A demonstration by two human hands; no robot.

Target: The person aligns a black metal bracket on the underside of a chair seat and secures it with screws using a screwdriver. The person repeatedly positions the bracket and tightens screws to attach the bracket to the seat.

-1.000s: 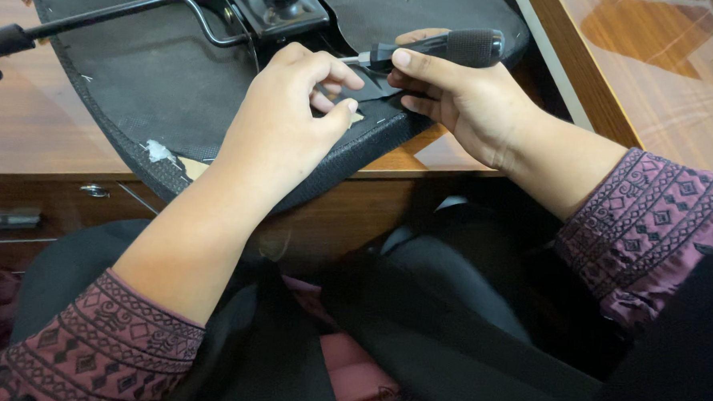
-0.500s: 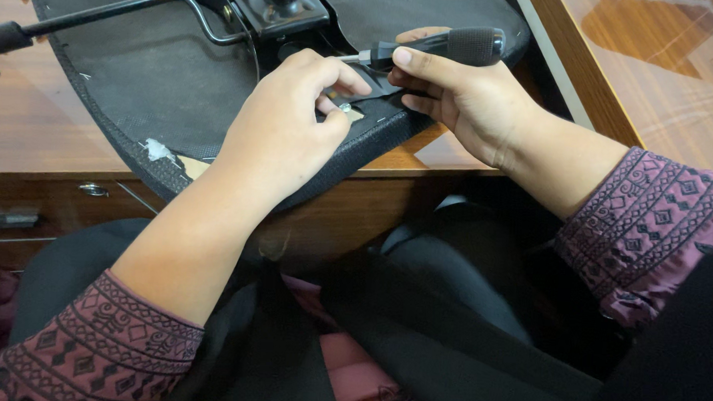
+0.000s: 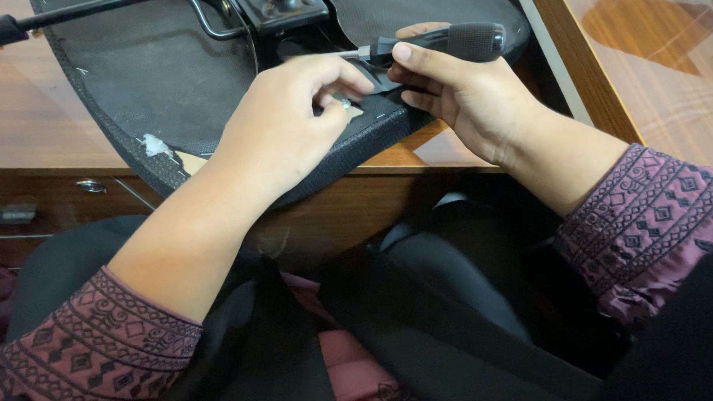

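An upturned chair seat [image 3: 161, 88] lies on a wooden worktop [image 3: 47, 131], its black fabric underside facing up and its near edge hanging over the worktop's front. A black metal plate [image 3: 273, 0] is fixed at the far middle of the seat, and a thin lever [image 3: 100, 6] with a black grip runs from it out to the left.

The right hand [image 3: 465, 97] is closed around a screwdriver [image 3: 439, 44] with a black ribbed handle. The handle lies across the top of the fingers and points right, while the short metal shaft points left toward the seat's near right edge. The tip is hidden between the two hands.

The left hand [image 3: 283, 129] rests on the seat just left of the right hand, fingers curled, with thumb and forefinger pinching a small pale piece [image 3: 348, 108] at the edge of the fabric. What that piece is cannot be told.

A torn spot [image 3: 162, 148] with pale padding shows on the seat's near left edge. Both patterned purple sleeves are in view, above a dark lap.
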